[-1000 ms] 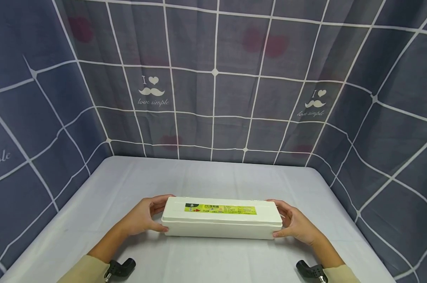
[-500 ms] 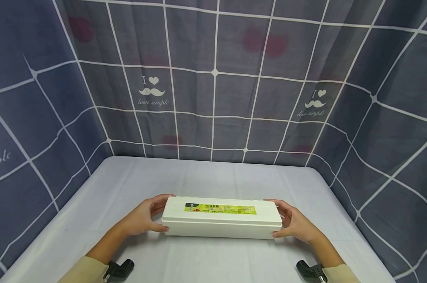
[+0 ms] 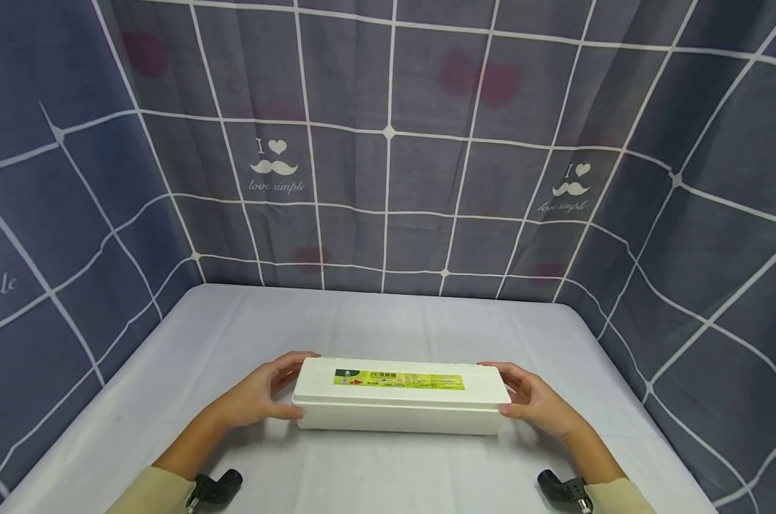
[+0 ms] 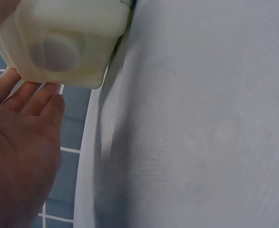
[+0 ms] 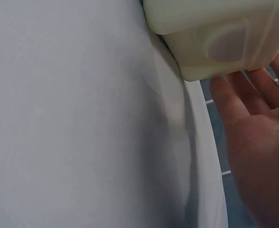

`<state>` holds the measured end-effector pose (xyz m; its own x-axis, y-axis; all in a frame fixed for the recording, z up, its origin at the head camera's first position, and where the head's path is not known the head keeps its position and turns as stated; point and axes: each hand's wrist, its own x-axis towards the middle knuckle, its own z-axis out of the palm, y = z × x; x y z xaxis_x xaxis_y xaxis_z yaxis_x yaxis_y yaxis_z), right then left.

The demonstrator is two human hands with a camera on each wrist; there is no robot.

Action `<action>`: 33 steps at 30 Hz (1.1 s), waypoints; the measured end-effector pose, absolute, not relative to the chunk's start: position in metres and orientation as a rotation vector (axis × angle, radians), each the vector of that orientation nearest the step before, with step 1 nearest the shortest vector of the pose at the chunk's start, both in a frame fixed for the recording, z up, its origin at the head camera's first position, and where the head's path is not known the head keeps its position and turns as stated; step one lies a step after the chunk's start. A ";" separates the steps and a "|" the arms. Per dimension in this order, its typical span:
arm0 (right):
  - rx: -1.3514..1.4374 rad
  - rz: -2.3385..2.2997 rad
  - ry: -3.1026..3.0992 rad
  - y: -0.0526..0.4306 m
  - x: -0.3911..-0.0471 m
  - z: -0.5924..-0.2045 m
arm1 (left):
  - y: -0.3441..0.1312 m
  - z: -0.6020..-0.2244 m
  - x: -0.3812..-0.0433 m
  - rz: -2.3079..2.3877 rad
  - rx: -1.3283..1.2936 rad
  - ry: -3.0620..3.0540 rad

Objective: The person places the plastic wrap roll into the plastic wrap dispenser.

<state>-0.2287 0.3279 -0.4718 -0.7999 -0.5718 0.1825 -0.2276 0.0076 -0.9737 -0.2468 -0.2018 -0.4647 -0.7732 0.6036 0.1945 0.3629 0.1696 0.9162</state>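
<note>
A long white cling film box lies crosswise on the table, its lid down and a yellow-green label on top. My left hand grips the left end, thumb at the front corner and fingers round the back. At the opposite end, my right hand holds the box likewise, its thumb near the lid's front edge. Through the translucent end wall in the left wrist view, a round shape shows inside. The right wrist view has a similar round shape behind the box's other end.
A white cloth covers the table. Dark grey-blue curtains with white grid lines stand behind it and along both sides. Each wrist wears a black device, one on the left and one on the right.
My right thumb has shifted slightly up and right, from the box's lower front to beside the lid edge. The box and my left hand stay nearly where they were.
</note>
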 end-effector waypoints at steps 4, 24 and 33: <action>-0.856 -1.876 2.023 0.327 -0.229 -0.471 | -0.201 -0.466 -0.248 1.674 0.952 2.215; -0.782 -1.892 2.058 0.327 -0.228 -0.469 | -0.201 -0.469 -0.250 1.739 0.966 2.147; -0.799 -1.886 2.054 0.329 -0.229 -0.473 | -0.201 -0.469 -0.249 1.730 0.967 2.166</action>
